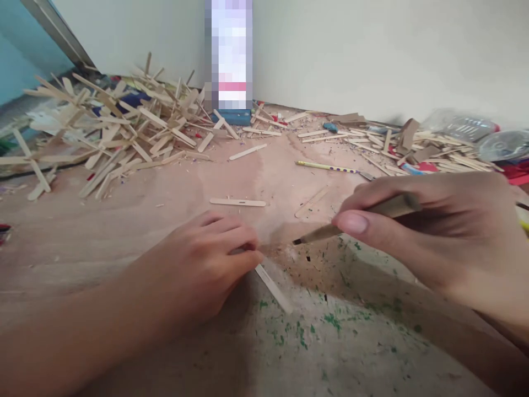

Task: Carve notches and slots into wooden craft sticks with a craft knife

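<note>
- Here, the left hand (202, 264) lies palm-down on the wooden worktop (124, 231), fingers curled shut and pressing on the near end of a flat wooden craft stick (273, 288).
- That stick runs out from under the fingertips toward the lower right, its long axis slanting diagonally across the worktop; only the free part shows, the held end being hidden under the hand.
- The right hand (433, 231) is closed around a slim tool (330, 231), gripped like a pen between thumb and fingers, and it looks like a craft knife or a pencil, though blur keeps me from telling which.
- The tool's dark tip points left and slightly down, hovering just beside the left fingertips and just above the stick's covered end, so the left hand is the nearer to the stick and the tip lies up and right of it.
- Farther out, a loose notched stick (237, 202) lies flat beyond both hands, and a yellow pencil with dots (326, 166) lies behind it.
- At the back left is a heap of joined craft sticks (115, 132); scattered sticks and scraps (413, 146) line the back right by the wall.
</note>
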Available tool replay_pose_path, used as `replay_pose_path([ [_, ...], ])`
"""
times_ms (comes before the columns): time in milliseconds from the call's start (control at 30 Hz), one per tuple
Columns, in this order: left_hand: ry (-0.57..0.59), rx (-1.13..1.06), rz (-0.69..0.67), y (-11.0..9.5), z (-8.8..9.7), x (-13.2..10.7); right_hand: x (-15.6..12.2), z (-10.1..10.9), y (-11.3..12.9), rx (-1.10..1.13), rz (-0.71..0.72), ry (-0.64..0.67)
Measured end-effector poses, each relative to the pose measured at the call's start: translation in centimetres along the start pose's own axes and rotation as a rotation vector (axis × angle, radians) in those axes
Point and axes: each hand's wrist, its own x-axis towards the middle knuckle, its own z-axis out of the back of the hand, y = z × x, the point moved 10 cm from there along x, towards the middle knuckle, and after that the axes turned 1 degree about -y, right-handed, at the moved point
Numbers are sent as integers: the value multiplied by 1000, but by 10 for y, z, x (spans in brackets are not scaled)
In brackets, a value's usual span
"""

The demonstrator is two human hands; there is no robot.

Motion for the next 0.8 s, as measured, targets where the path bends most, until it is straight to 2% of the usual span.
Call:
replay_pose_path([
  [133,-11,-26,109,6,3,2,14,-19,19,54,62,31],
  [200,-30,-27,162,8,4,3,20,-30,24,245,72,44],
  [300,-29,-18,174,10,-2,3,29,-47,23,638,-12,43],
  [367,-30,-18,175,13,-7,1,33,-57,25,777,-46,43],
  [500,-83,-11,177,17,-7,-1,35,-82,20,776,-118,157],
  [567,-79,-2,169,15,-6,0,36,-91,23,818,-59,232],
  [667,-32,4,139,11,-6,5,36,-95,26,881,27,308],
  [733,-27,-6,112,8,-5,8,37,-96,19,855,-19,339],
  [800,-29,-16,114,9,-5,8,36,-99,16,810,-61,429],
])
